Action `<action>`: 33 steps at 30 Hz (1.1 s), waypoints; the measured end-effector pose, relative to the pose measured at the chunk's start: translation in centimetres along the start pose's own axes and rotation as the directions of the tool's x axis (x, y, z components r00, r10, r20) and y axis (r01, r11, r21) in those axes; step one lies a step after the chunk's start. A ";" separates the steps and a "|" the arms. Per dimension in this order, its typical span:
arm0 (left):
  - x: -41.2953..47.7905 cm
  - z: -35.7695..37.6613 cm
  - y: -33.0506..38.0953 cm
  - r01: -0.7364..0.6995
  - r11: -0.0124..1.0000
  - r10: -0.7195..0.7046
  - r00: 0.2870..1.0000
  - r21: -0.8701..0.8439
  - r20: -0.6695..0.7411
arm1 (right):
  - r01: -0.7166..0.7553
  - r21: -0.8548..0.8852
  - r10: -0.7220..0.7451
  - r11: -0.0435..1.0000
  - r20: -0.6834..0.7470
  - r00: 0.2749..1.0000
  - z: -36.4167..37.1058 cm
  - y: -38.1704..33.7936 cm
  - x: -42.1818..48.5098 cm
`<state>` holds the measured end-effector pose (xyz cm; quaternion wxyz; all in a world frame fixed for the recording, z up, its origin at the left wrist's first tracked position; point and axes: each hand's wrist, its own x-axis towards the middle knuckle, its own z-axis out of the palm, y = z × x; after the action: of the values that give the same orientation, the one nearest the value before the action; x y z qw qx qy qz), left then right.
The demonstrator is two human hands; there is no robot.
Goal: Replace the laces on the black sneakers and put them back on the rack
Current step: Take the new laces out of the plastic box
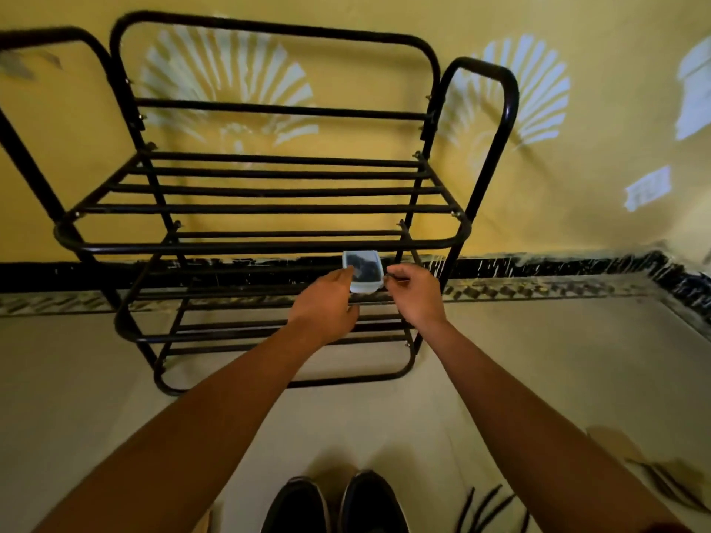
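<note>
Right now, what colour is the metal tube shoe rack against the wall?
The metal tube shoe rack is black; head view.

We've got the two black sneakers (296, 505) side by side on the floor, cut off by the bottom edge, rounded ends pointing at the rack (265, 247), with a pale rim along the soles. A few loose black laces (485, 503) lie on the floor just right of them. The rack's black metal tube with slatted tiers, upright against the wall.
</note>
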<state>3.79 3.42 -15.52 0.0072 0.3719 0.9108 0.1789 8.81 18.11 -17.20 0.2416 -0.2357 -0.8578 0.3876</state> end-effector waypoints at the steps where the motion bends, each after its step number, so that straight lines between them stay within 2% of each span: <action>1: 0.4 0.2 -0.1 0.001 1.000 -0.001 1.000 0.010 -0.005 | -0.036 -0.017 0.037 0.999 0.007 0.999 0.5 0.2 0.7; 3: 0.7 0.7 -0.3 0.000 1.000 0.000 1.000 0.018 -0.017 | -0.143 -0.023 0.143 0.990 0.021 0.989 1.5 0.9 2.0; 6: 0.6 1.1 -0.6 -0.015 1.000 0.015 1.000 0.028 -0.023 | -0.341 0.118 0.337 0.933 0.051 0.940 3.2 1.6 3.0; 12: -0.5 1.3 -2.3 -0.034 0.999 0.035 0.999 0.024 -0.041 | -0.474 0.354 0.469 0.806 0.106 0.877 4.6 0.7 3.2; 17: -1.9 1.1 -3.2 -0.024 0.999 0.026 0.998 0.035 -0.056 | -0.472 0.557 0.451 0.683 0.187 0.873 4.0 -0.9 -0.2; 19: -3.2 1.3 -3.4 -0.004 1.000 0.005 0.998 0.014 -0.059 | -0.466 0.575 0.414 0.672 0.230 0.881 3.7 -1.9 -3.1; 21: -5.3 1.8 -3.5 0.019 0.995 -0.025 0.998 -0.098 -0.061 | -0.477 0.578 0.389 0.662 0.280 0.878 3.4 -2.5 -6.5; 23: -7.8 2.5 -3.8 -0.004 0.980 -0.013 0.996 -0.200 -0.087 | -0.488 0.569 0.358 0.662 0.332 0.873 3.3 -2.6 -10.0; 26: -12.2 3.5 -4.7 -0.066 0.971 0.027 0.985 -0.229 -0.169 | -0.511 0.579 0.344 0.635 0.381 0.858 3.7 -2.4 -14.4; 30: -18.1 4.9 -5.8 -0.074 0.929 -0.011 0.974 -0.362 -0.228 | -0.628 0.669 0.341 0.398 0.528 0.778 4.7 -1.8 -19.3; 33: -22.1 6.3 -6.5 -0.090 0.900 -0.025 0.967 -0.427 -0.255 | -0.727 0.654 0.281 0.208 0.672 0.685 6.0 -1.4 -23.0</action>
<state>16.30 -13.94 -26.21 -0.0297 0.3501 0.8347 0.4241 22.72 0.38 -24.91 -0.0044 -0.2555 -0.4070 0.8769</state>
